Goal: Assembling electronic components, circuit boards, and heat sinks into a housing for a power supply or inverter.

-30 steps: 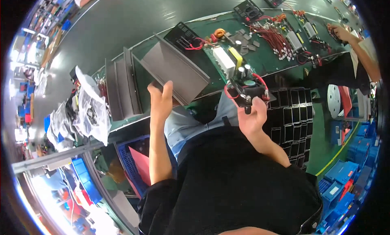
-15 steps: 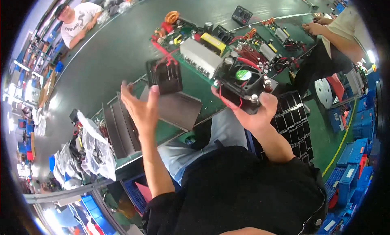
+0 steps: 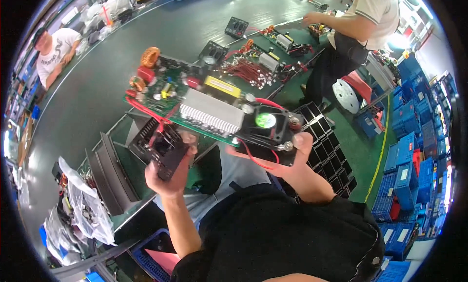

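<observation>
A long green circuit board (image 3: 173,117) hangs above the bench, tilted, carrying a silver finned heatsink (image 3: 212,111), a yellow-wrapped transformer (image 3: 223,86) and copper coils. Its right end has a black cooling fan (image 3: 273,122) on an end plate; there my right hand (image 3: 292,167) grips from below, thumb near a metal terminal. Closed around a black plastic end panel (image 3: 168,153), my left hand (image 3: 165,180) is under the board's left part. Red wires (image 3: 146,109) join this panel to the board. Part of my left fingers is behind the panel.
Bent grey metal covers (image 3: 112,175) lie on the left, by plastic bags (image 3: 87,204). Beyond the board are more circuit boards (image 3: 287,41), a wire bundle (image 3: 248,72) and a black panel (image 3: 236,27). A co-worker (image 3: 365,19) stands right; blue crates (image 3: 407,179) line the far right.
My left hand, open beside the dangling end panel before, now holds it. The board has shifted left in view with my right hand still on its fan end, and the whole view has turned.
</observation>
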`<state>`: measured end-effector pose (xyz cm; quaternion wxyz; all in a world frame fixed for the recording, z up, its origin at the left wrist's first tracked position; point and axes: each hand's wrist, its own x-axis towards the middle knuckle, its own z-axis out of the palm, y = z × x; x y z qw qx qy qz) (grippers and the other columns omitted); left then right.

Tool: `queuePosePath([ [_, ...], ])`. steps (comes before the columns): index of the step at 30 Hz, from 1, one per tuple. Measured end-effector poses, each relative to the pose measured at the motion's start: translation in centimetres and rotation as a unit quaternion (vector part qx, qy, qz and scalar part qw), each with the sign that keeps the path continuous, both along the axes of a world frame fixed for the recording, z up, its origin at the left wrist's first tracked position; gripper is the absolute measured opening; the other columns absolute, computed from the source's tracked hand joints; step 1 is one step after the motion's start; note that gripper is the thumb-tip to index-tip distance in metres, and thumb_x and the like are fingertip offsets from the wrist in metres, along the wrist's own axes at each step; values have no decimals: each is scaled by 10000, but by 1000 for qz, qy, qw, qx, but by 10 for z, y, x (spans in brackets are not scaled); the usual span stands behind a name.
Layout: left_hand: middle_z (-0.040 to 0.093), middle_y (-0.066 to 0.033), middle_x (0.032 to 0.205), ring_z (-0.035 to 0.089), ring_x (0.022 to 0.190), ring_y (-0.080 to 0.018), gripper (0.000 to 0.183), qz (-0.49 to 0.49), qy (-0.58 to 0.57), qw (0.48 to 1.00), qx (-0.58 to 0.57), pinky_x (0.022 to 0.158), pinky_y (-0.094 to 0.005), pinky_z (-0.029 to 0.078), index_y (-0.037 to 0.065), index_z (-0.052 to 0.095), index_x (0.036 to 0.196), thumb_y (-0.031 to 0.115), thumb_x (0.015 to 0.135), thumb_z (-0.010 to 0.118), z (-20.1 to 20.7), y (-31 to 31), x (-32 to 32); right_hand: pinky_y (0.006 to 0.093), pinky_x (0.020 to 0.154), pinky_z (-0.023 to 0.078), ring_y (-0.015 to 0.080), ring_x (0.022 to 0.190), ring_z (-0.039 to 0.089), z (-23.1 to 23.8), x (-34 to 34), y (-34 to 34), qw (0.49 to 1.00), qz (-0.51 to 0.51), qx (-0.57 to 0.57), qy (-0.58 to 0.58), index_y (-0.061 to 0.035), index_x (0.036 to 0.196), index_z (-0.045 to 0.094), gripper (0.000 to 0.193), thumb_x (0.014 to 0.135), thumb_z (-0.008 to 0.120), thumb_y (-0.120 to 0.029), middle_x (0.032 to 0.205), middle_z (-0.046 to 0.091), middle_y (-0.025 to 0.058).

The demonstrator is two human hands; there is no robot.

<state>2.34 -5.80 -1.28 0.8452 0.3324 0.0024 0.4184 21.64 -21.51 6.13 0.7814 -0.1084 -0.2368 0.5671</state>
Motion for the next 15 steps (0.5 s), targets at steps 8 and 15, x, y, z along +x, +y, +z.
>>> queuePosePath([
  [8,687,-20,921,606,815,-90,224,242,456,833,201,673,-242,479,0,663,1128,178,1000,616,57,-3,-82,696,1162,273,428,1405,426,-51,6,-40,992,-33,-103,-62,-54,1548,334,989,681,713,-341,1525,444,194],
  [15,575,45,710,469,670,-22,217,382,414,793,231,565,-220,350,-3,680,887,198,965,703,60,23,-63,666,1131,360,435,1337,503,-72,-10,-55,994,-12,-101,-44,-47,1533,356,946,704,735,-301,1508,457,216],
])
